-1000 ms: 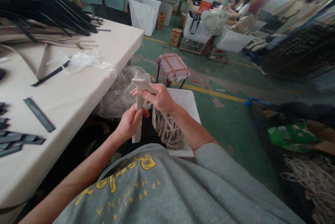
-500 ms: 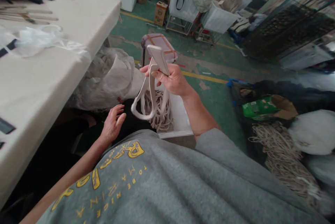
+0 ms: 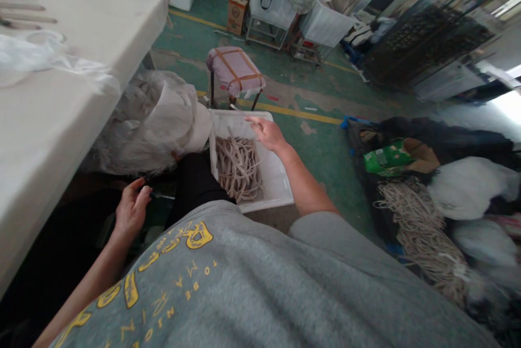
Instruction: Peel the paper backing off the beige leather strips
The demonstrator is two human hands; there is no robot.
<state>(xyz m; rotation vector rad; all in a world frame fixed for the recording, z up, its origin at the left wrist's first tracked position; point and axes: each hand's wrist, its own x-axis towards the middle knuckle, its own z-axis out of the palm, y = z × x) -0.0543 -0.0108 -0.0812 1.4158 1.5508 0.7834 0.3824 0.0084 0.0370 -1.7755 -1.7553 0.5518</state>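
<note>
My right hand is over the far right rim of a white plastic bin, fingers stretched out and nothing held. Inside the bin lies a tangled heap of beige fabric straps. On the other side, my left hand is low beside the table's edge, near a translucent plastic bag. Its fingers are curled, with a thin object, dark with a pale streak, showing by the thumb; its kind is unclear.
A white-topped table on the left bears dark strips and clear plastic. Beyond the bin stands a stool with a pink padded seat. Filled carts stand farther back. At right, a pallet holds bundled beige cords and white bags.
The looped beige strap has left my right hand, whose fingers have opened. My left hand has moved left and down, away from my thigh toward the table, and its fingers have curled.
</note>
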